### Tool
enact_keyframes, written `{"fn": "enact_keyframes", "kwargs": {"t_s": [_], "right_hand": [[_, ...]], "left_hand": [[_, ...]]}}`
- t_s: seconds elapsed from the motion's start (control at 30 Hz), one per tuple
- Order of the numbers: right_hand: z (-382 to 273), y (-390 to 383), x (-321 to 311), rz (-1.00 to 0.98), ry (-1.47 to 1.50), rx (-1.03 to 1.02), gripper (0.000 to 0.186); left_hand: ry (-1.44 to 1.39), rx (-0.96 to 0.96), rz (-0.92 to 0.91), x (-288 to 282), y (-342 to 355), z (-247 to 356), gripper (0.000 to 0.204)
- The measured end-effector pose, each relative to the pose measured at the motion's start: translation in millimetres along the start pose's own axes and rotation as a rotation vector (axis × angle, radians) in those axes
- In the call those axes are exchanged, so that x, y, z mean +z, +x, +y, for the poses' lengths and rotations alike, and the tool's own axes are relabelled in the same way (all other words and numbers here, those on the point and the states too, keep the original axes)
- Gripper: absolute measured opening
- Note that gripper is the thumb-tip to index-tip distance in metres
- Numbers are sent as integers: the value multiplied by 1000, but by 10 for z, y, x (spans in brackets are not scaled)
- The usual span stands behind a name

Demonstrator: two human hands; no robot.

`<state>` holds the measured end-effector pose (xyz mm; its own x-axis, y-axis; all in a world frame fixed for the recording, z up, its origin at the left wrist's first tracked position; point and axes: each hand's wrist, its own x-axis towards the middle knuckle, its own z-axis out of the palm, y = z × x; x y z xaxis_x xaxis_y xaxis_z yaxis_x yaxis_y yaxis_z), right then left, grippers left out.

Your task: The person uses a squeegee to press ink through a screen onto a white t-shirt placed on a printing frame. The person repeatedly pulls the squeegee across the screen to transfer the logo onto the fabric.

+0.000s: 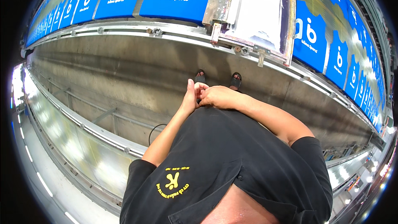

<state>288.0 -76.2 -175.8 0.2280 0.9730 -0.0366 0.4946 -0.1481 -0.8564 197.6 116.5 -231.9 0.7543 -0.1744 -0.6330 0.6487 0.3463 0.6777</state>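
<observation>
creased cloth shirt point(232, 145); curled right hand point(219, 96) against left hand point(190, 98)

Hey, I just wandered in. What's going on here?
A person in a black short-sleeved shirt stands on a grey-brown floor. Their bare left hand and right hand are together at the waist; whether they hold anything small is hidden. Neither touches the worn rectangular frame with white material inside, on the long metal-edged table ahead. Flat blue pieces with white prints lie on either side of it.
</observation>
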Motion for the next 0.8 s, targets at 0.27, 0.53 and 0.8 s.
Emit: {"fn": "enact_keyframes", "kwargs": {"t_s": [0.27, 0.53, 0.8], "right_hand": [[69, -179, -48, -28, -148, 169, 23], [-332, -1480, 44, 132, -65, 751, 21], [-101, -1234, 297, 150, -258, 661, 19]], "left_hand": [[917, 41, -300, -97, -593, 760, 32], [1231, 274, -388, -91, -556, 950, 33], [1399, 293, -349, -313, -519, 919, 22]]}}
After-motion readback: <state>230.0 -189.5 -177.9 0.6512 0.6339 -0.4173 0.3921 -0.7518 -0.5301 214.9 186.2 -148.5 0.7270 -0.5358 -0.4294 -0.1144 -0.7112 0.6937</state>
